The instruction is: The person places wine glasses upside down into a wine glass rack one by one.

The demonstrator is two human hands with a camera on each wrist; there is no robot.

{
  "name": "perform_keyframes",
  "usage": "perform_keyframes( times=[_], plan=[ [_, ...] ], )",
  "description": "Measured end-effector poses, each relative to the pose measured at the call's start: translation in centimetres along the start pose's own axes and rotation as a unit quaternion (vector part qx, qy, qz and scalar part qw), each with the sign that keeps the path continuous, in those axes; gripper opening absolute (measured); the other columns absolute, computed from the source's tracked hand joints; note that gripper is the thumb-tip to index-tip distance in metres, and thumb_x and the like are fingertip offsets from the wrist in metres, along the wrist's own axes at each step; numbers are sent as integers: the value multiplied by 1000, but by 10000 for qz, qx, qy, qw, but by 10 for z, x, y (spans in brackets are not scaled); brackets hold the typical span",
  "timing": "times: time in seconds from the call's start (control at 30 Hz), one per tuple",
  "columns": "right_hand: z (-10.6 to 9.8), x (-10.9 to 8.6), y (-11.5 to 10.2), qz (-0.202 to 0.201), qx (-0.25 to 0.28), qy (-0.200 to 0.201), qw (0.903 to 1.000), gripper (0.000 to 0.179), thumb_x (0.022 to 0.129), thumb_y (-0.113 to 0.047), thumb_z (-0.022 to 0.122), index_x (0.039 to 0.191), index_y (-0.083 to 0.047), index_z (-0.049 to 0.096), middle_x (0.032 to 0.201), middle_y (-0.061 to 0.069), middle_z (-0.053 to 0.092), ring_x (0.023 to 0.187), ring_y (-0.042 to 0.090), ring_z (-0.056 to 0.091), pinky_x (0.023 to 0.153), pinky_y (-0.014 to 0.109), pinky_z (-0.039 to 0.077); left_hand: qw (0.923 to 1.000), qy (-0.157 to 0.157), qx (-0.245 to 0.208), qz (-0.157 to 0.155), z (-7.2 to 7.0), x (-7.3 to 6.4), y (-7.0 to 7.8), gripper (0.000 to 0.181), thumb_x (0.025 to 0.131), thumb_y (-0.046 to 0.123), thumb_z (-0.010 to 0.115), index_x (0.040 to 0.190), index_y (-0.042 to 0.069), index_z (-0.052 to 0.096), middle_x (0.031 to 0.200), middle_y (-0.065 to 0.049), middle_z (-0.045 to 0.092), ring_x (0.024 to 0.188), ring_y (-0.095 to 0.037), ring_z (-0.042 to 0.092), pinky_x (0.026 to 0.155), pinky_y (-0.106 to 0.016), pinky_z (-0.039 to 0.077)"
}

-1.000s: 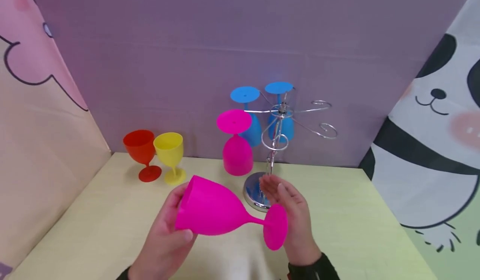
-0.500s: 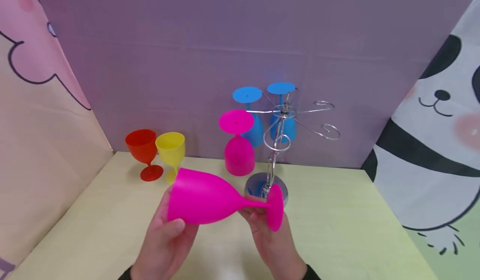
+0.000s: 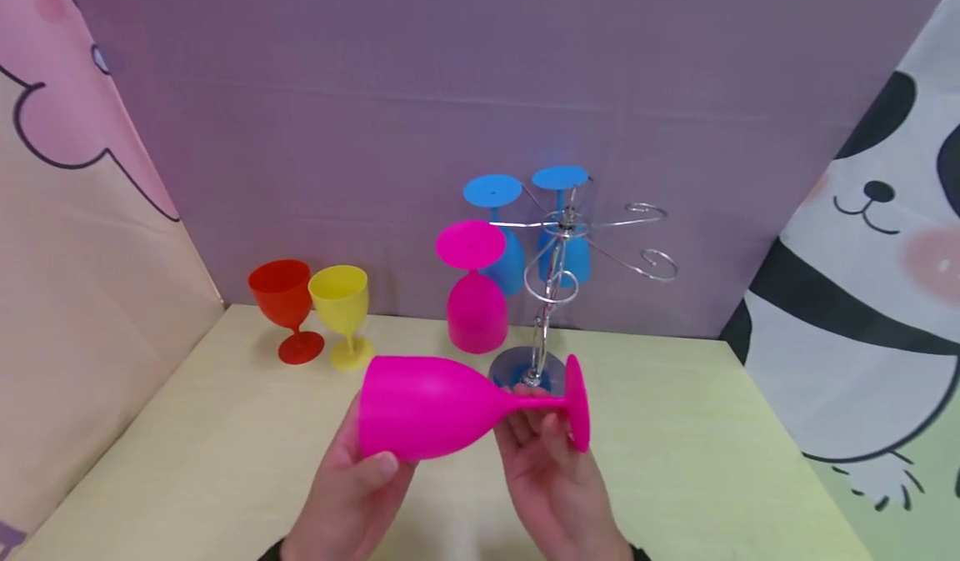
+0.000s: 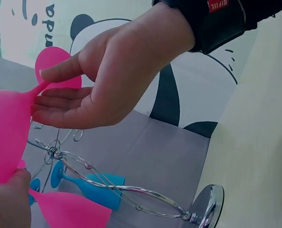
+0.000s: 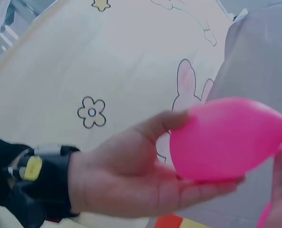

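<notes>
A bright pink plastic goblet (image 3: pixel 427 407) lies sideways between my two hands, mouth to the left and foot to the right. My left hand (image 3: pixel 352 478) holds the bowl, thumb on the near side and fingers underneath. At the stem, my right hand (image 3: pixel 551 469) has its fingers behind and its thumb in front, close by the foot; its palm faces up. The left wrist view shows the stem between that thumb (image 4: pixel 60 71) and fingers. Behind the hands stands a chrome goblet rack (image 3: pixel 551 294), from which one pink goblet (image 3: pixel 477 311) and two blue goblets (image 3: pixel 510 265) hang upside down.
A red goblet (image 3: pixel 285 294) and a yellow goblet (image 3: pixel 341 298) stand upright at the table's back left. Several bare wire loops (image 3: pixel 656 265) stick out from the rack's right and front. A purple-grey backdrop (image 3: pixel 300 127) closes off the pale table (image 3: pixel 675 444).
My right hand has come from beyond the foot to the stem. The pink goblet has levelled and, in the last half second, shifted slightly right with both hands.
</notes>
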State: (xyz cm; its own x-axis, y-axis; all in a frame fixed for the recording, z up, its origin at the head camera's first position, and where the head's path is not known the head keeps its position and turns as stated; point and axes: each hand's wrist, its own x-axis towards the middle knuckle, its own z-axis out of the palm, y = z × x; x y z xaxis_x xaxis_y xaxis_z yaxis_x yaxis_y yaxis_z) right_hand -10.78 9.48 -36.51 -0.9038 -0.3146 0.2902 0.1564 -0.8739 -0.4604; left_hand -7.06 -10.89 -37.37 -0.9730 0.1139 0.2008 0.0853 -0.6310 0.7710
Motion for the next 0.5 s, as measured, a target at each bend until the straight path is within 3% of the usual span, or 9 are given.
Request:
perform_keyframes(
  times=[0.27, 0.5],
  plan=[
    [10, -3, -5, -12, -80, 1007, 9949, 29, 104, -13, 44, 117, -8, 70, 119, 7, 67, 122, 21, 56, 113, 35, 32, 9979, 322, 145, -549, 8, 1, -1, 61, 97, 4, 53, 150, 19, 29, 145, -11, 42, 131, -31, 43, 107, -40, 42],
    [9, 0, -7, -33, -175, 955, 9953, 30, 105, -11, 43, 116, -8, 70, 119, 7, 67, 122, 22, 56, 112, 34, 34, 9967, 248, 415, -650, 8, 3, 0, 61, 97, 6, 56, 149, 20, 29, 145, -12, 42, 130, -32, 44, 106, -39, 43]
  ],
)
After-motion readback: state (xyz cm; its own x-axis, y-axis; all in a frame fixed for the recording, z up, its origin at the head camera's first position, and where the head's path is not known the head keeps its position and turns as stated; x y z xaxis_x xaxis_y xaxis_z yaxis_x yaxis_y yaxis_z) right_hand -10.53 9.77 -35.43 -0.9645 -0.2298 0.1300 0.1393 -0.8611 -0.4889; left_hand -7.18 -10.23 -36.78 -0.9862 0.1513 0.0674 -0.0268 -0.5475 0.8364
